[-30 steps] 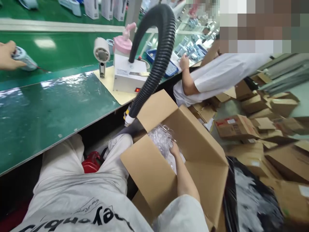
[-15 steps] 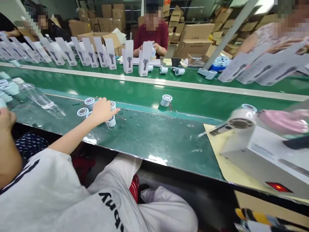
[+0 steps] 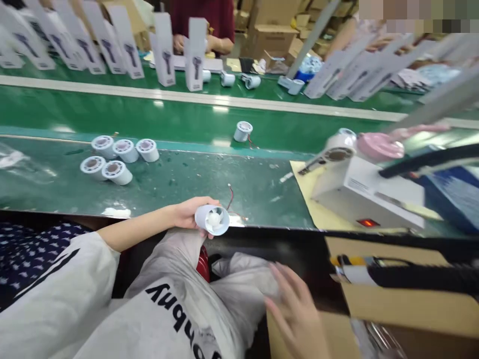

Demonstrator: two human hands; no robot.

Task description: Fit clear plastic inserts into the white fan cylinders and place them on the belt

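My left hand (image 3: 187, 211) is closed around a small pale-blue fan housing (image 3: 203, 218) at the bench's front edge. The housing lies tilted, its white blades facing me, and thin red and black wires (image 3: 231, 197) trail from it. Low on the right, my right hand (image 3: 297, 311) is open and slightly blurred, fingers stretched out over my lap, with nothing in it. Several similar fan housings (image 3: 117, 172) stand in a cluster on the bench to the left. One more fan housing (image 3: 243, 131) with a wire stands at the conveyor's near edge.
A white device with a lit red switch (image 3: 368, 223) sits on yellow card (image 3: 305, 199) at the right, a handheld fan and a pink object on top. Below lies a black-gripped tool (image 3: 407, 276) over cardboard. White boxes (image 3: 195, 55) line the belt's far side, where co-workers sit.
My left hand has taken a fan housing from the cluster and brought it right and toward me. My right hand has come into view. The view has tilted down.
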